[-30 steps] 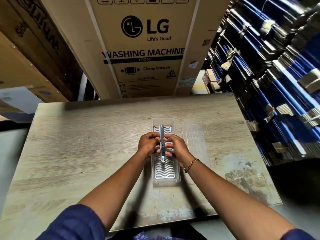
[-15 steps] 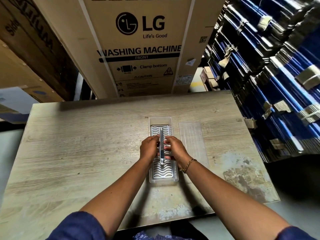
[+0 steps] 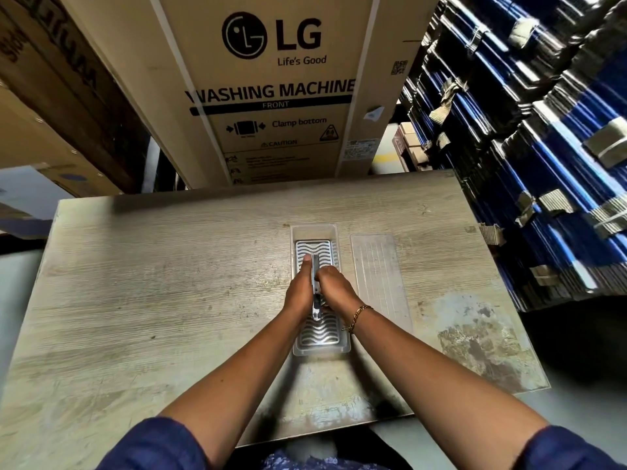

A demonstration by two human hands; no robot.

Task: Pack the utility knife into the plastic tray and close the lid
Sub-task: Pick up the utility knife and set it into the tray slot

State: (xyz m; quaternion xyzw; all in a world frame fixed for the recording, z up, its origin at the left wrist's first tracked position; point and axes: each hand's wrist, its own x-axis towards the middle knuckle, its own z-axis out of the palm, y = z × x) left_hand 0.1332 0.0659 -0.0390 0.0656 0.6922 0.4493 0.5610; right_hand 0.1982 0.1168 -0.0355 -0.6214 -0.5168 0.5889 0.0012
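Head view, looking down on a worn wood-grain desk (image 3: 142,300). A clear plastic tray (image 3: 314,230) lies lengthwise near the desk's middle, its floor lined with a silver wavy-ribbed insert (image 3: 320,334). The clear lid (image 3: 378,276) lies flat on the desk just beside the tray's right side, detached, not touching the hands. Both hands are together over the middle of the tray, clamped on the utility knife (image 3: 316,290): left hand (image 3: 298,296) against its left side with the thumb stretched along it toward the far end, right hand (image 3: 334,290) curled against its right side. The knife stands on edge, long axis parallel to the tray, within the tray's outline; whether it touches the insert cannot be told. A gold chain bracelet (image 3: 356,317) sits on the right wrist. Dark blue sleeves (image 3: 152,446) show at the bottom edge. Behind the desk stands a large cardboard box (image 3: 271,89) printed "LG WASHING MACHINE". Stacks of bundled blue and black flat cartons (image 3: 543,130) fill the right side.
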